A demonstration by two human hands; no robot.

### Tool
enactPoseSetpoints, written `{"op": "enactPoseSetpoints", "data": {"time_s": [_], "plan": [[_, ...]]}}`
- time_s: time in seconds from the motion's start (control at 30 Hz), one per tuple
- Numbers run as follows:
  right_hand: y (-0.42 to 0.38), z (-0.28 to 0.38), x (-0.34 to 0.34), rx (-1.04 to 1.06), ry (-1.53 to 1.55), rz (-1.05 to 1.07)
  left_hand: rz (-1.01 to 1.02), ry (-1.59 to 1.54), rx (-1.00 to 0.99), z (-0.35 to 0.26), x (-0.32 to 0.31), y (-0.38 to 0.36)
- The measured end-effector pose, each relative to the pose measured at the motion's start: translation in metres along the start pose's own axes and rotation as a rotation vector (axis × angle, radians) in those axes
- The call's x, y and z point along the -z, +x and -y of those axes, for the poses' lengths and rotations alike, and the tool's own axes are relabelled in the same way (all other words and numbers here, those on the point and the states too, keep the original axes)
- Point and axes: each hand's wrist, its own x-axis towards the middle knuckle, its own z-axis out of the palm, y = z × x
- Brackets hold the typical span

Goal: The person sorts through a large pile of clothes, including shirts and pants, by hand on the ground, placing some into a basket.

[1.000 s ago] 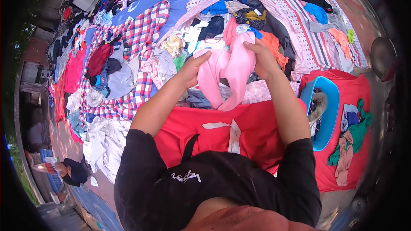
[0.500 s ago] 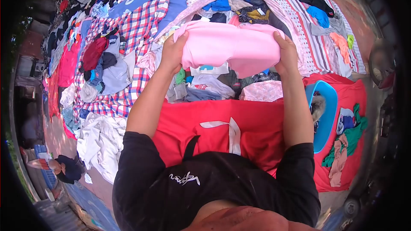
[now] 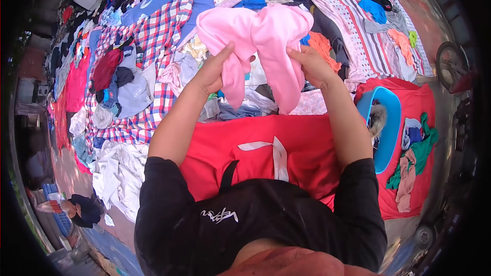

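A pair of plain pink pants (image 3: 276, 36) hangs in the air in front of me, its two leg-like parts drooping with a gap between them. My left hand (image 3: 215, 71) pinches its left side, thumb on top. On the opposite side, my right hand (image 3: 313, 65) grips the cloth between thumb and fingers. Beneath the pants lies a mixed heap of clothes, including a grey-blue piece (image 3: 238, 112) and a pale floral piece (image 3: 305, 103). An orange garment (image 3: 323, 51) shows just beyond my right hand.
Red cloth (image 3: 255, 163) spreads before my body. To the right stands a blue tub (image 3: 389, 133) with something furry inside, beside green clothing (image 3: 422, 145). White clothes (image 3: 118, 174) and a checked sheet (image 3: 169, 25) lie left. A person (image 3: 84, 209) is at far left.
The pink pants have gone from a wide stretched bundle to two drooping parts. My hands have come closer together, and the orange garment has come into view behind them.
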Motion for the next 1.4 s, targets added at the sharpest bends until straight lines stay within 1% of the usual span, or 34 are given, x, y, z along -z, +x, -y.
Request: {"op": "enactPoseSetpoints", "data": {"time_s": [0.07,0.17,0.2,0.3,0.33,0.4,0.43,0.47,0.5,0.57,0.63,0.7,0.73,0.77,0.83,0.9,0.93,0.97,1.03,1.1,1.13,1.2,1.23,1.27,1.3,1.33,1.37,1.4], "plan": [[0.01,-0.024,0.006,-0.069,-0.04,0.03,0.024,0.354,0.075,0.028,-0.003,-0.003],[0.012,-0.015,0.018,-0.016,0.144,-0.107,-0.02,0.132,0.209,0.022,0.023,0.003],[0.012,-0.009,0.021,-0.03,0.199,-0.157,-0.08,0.141,0.155,0.015,0.018,0.001],[0.02,-0.01,0.036,0.129,0.167,-0.298,-0.268,0.098,0.097,0.015,0.031,0.006],[0.013,-0.003,0.026,0.125,0.189,-0.327,-0.315,0.163,0.055,0.015,0.027,0.005],[0.013,-0.005,0.026,0.233,0.188,-0.358,-0.276,0.252,-0.049,0.025,0.044,0.01],[0.019,-0.01,0.032,0.256,0.238,-0.393,-0.277,0.228,-0.018,0.028,0.049,0.012],[0.025,-0.018,0.038,0.308,0.248,-0.41,-0.297,0.218,-0.003,0.026,0.038,0.007],[0.027,-0.021,0.04,0.336,0.205,-0.413,-0.304,0.224,0.002,0.027,0.031,0.005],[0.023,-0.02,0.025,0.412,-0.004,-0.403,-0.303,0.32,-0.017,0.03,0.015,0.001],[0.016,-0.025,0.008,0.44,-0.185,-0.283,-0.342,0.434,-0.083,0.036,0.011,-0.003],[0.001,-0.033,-0.011,0.21,-0.255,-0.246,-0.198,0.601,-0.115,0.054,0.017,-0.006],[0.003,-0.053,-0.014,0.089,-0.299,-0.237,-0.131,0.684,-0.132,0.06,0.018,-0.009],[0.005,-0.07,-0.014,-0.033,-0.343,-0.224,0.021,0.818,-0.002,0.061,0.01,-0.018],[-0.018,-0.06,-0.034,-0.395,-0.267,0.019,0.316,1.071,0.254,0.054,-0.013,-0.035],[-0.009,-0.105,-0.016,-0.558,-0.17,0.332,0.653,1.48,0.49,0.048,-0.016,-0.035],[-0.01,-0.12,-0.015,-0.568,-0.225,0.372,0.695,1.283,0.488,0.047,-0.017,-0.044],[-0.013,-0.133,-0.015,-0.578,-0.281,0.412,0.707,1.162,0.58,0.037,-0.032,-0.05],[-0.015,-0.156,-0.016,-0.626,-0.33,0.348,0.724,1.24,0.748,0.035,-0.025,-0.046],[-0.015,-0.17,-0.014,-0.69,-0.37,0.305,0.688,1.208,0.71,0.036,-0.021,-0.045],[-0.026,-0.148,-0.022,-0.719,-0.403,0.279,0.671,1.193,0.692,0.038,-0.019,-0.046],[-0.02,-0.157,-0.008,-0.773,-0.383,0.25,0.553,1.075,0.436,0.049,-0.007,-0.045],[-0.019,-0.15,-0.008,-0.801,-0.376,0.234,0.495,1.01,0.307,0.055,-0.001,-0.043],[-0.017,-0.138,-0.002,-0.737,-0.368,0.263,0.403,1.157,0.211,0.057,0.004,-0.039],[0.001,-0.142,0.022,-0.724,-0.307,0.28,0.338,1.163,0.171,0.054,0.003,-0.037],[0.018,-0.115,0.035,-0.754,-0.198,0.336,0.275,1.168,0.133,0.051,-0.001,-0.035],[0.036,-0.08,0.041,-0.572,-0.46,0.159,0.211,1.172,0.095,0.049,-0.003,-0.033],[0.072,-0.042,0.062,-0.404,-0.468,-0.083,0.186,1.163,0.038,0.047,-0.004,-0.032]]}}
